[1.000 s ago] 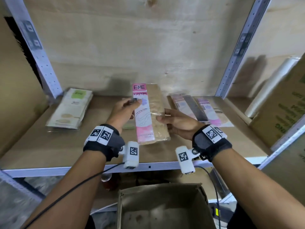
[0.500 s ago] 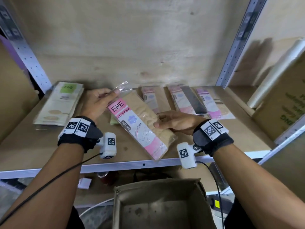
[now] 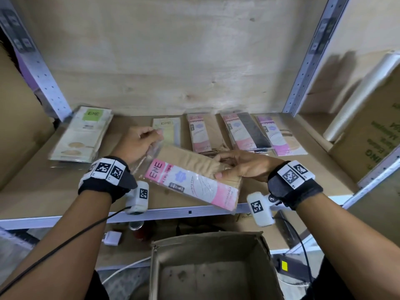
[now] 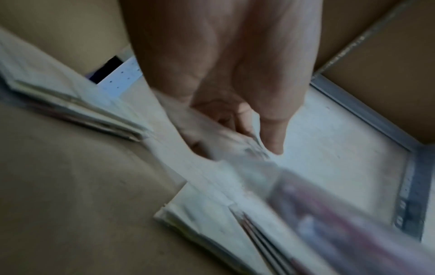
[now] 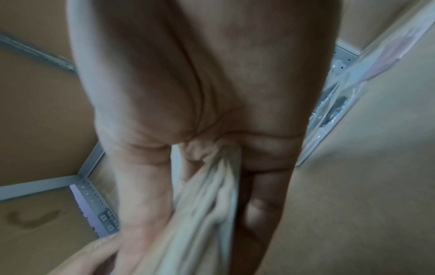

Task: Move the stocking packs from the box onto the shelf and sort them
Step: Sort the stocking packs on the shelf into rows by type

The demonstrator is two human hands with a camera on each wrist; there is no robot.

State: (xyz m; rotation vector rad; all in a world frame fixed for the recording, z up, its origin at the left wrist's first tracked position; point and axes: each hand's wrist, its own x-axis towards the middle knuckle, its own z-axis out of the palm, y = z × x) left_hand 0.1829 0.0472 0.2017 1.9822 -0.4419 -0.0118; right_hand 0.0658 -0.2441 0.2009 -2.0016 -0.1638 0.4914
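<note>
A pink-labelled pack of beige stockings [image 3: 194, 180] lies tilted over the shelf's front edge, held between both hands. My left hand [image 3: 140, 144] pinches the clear plastic flap at its top end [image 4: 256, 147]. My right hand [image 3: 240, 167] grips its right side, thumb on top, with the beige fabric [image 5: 212, 204] between thumb and fingers. On the shelf [image 3: 43, 191] lie a green-labelled stack [image 3: 83, 133] at the left, a pale green pack [image 3: 166, 131], a pink pack [image 3: 199, 133], a pink and black pack [image 3: 244, 131] and a purple pack [image 3: 277, 135]. The open cardboard box [image 3: 212, 267] stands below.
Perforated metal uprights [image 3: 303, 83] frame the plywood back wall. A printed carton [image 3: 372, 137] and a roll of clear film [image 3: 359, 100] stand at the right. Another carton [image 3: 19, 118] fills the left. A cable, a white plug [image 3: 112, 238] and a can [image 3: 136, 226] lie under the shelf.
The pack has swung from upright to lying slanted and low over the shelf edge. My left hand shifted left, pulling the plastic flap; the row of packs behind came into view.
</note>
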